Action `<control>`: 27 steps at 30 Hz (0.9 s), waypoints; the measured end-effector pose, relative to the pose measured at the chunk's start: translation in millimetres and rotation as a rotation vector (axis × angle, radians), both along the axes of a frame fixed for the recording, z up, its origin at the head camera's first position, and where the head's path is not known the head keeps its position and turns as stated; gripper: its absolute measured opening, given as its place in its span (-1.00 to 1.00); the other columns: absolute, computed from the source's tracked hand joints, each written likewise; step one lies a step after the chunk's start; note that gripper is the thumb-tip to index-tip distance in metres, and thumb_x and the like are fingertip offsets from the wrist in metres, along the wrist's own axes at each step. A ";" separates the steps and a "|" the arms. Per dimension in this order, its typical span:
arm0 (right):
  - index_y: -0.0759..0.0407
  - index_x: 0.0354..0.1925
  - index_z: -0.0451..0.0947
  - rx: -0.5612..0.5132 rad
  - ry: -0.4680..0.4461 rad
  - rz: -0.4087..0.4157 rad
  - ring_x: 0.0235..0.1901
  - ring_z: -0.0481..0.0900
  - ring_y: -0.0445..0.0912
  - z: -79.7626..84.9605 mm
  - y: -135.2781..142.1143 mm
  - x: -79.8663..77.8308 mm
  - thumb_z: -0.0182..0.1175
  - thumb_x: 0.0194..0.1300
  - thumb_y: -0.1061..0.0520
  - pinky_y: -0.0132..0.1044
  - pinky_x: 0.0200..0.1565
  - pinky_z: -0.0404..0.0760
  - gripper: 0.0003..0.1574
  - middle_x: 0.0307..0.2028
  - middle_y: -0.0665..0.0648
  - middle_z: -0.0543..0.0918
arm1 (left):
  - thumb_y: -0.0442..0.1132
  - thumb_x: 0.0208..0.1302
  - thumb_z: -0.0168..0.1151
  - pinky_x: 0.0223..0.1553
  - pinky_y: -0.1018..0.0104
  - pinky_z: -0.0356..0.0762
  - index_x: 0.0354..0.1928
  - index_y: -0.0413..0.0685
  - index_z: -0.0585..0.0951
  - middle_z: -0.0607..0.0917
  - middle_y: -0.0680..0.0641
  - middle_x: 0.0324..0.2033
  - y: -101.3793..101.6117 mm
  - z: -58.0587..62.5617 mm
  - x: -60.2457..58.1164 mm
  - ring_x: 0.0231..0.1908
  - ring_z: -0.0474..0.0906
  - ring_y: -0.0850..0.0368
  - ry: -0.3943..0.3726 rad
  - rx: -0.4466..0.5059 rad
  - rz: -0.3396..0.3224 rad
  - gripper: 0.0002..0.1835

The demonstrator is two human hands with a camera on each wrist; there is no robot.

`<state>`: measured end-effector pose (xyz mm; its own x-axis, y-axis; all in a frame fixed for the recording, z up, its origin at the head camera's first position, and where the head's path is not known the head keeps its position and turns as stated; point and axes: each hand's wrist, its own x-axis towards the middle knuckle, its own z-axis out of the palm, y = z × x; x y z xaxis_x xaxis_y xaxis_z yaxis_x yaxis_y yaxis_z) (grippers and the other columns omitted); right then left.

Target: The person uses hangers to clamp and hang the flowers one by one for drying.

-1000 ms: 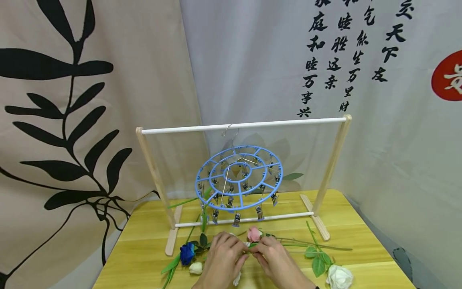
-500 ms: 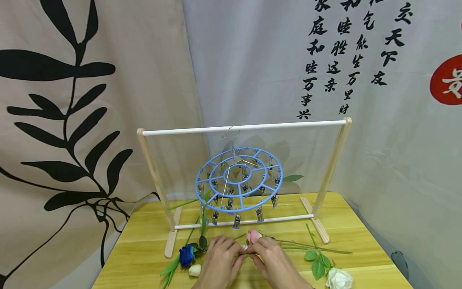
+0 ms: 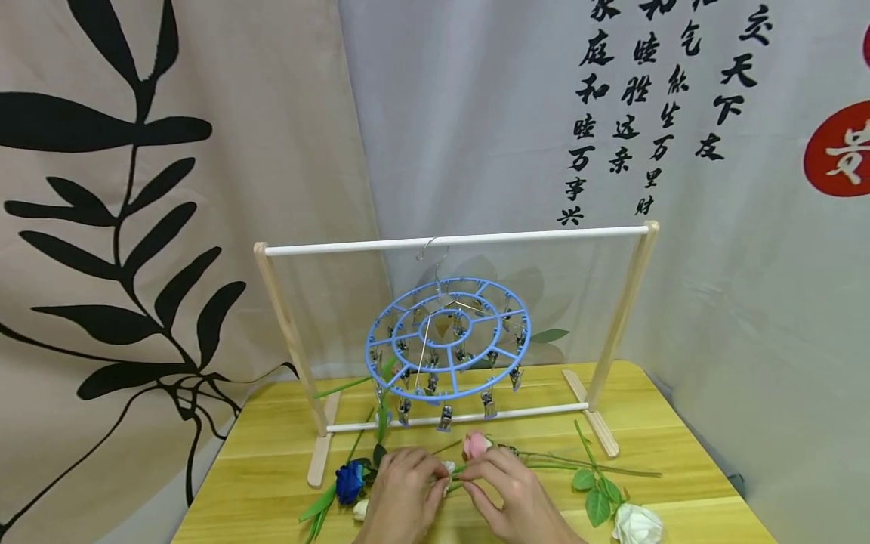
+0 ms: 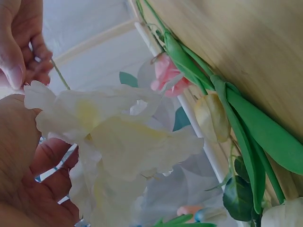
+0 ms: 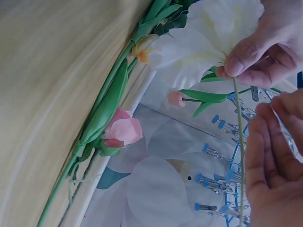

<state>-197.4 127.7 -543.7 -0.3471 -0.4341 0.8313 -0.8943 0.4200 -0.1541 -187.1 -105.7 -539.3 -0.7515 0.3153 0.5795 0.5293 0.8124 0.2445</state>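
Note:
In the right wrist view my left hand pinches the thin stem of a white artificial flower just under its bloom. The flower's wide ruffled petals, yellow at the centre, hide part of that hand in the left wrist view. My right hand is beside the stem, its fingers loosely bent and a small gap between thumb and fingertips in the head view. The stem runs down past those fingers in the right wrist view, close to them; I see no grip on it. A pink rose lies just beyond the hands.
A blue rose and green leaves lie left on the wooden table. A white rose lies right. Behind, a round blue clip hanger with metal clips hangs from a wooden stand. A green stem hangs at its left.
The hands, fingertips nearly touching before, have drawn slightly apart. The left hand has shifted a little left with the white flower, and the right hand's thumb and fingers have parted.

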 end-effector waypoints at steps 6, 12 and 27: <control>0.00 -0.07 0.82 -0.056 -0.139 0.065 -0.19 0.80 -0.30 -8.2 3.6 2.6 0.55 0.57 0.26 -0.55 -0.08 0.77 -0.84 -0.16 -0.11 0.84 | -0.17 0.29 0.81 0.05 -0.11 0.80 -0.30 0.31 0.85 0.84 0.26 -0.27 -6.0 -1.7 1.8 -0.10 0.82 0.14 -0.020 0.020 0.015 -0.77; -0.11 -0.09 0.86 -0.131 -0.547 -0.018 -0.23 0.77 -0.43 -11.9 14.3 8.1 0.49 0.63 0.21 -0.45 -0.20 0.82 -0.83 -0.21 -0.08 0.90 | -0.17 0.30 0.80 0.03 -0.15 0.81 -0.31 0.35 0.84 0.86 0.27 -0.24 -10.0 -2.8 3.8 -0.09 0.82 0.17 -0.083 0.052 0.049 -0.76; 0.61 0.35 0.58 -0.583 -0.951 0.206 0.07 0.92 -0.18 5.2 21.1 1.1 0.29 0.72 0.37 -0.22 0.14 0.94 -0.61 0.18 0.30 0.86 | -0.18 0.45 0.69 -0.09 0.24 0.80 -0.22 0.25 0.88 0.86 0.28 -0.22 -18.4 0.0 3.0 -0.13 0.81 0.25 -0.280 0.269 -0.064 -0.87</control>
<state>-196.3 148.8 -538.4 -0.9126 -0.1889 0.3626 -0.3537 -0.0803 -0.9319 -184.1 -124.2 -539.3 -0.8761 0.2312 0.4230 0.4592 0.6672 0.5865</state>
